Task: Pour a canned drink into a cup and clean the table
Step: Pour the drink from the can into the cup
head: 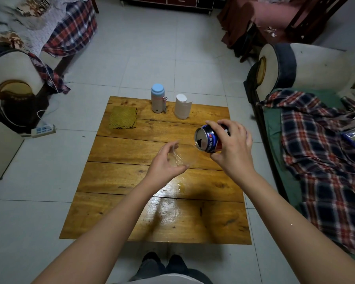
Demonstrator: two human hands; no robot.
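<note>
My right hand (233,144) grips a blue and red drink can (208,141), tipped on its side with the open top facing left, just over the rim of a clear plastic cup (186,155). My left hand (165,162) holds that cup from its left side above the wooden table (131,181). A small yellowish puddle (181,187) lies on the table nearer to me than the cup. A folded yellow-green cloth (122,117) rests at the table's far left.
A blue-lidded bottle (158,100) and a white paper roll (182,107) stand at the table's far edge. Sofas with plaid blankets flank the table: one at the right (316,140), one at the left (14,78). A power strip (43,130) lies on the tiled floor.
</note>
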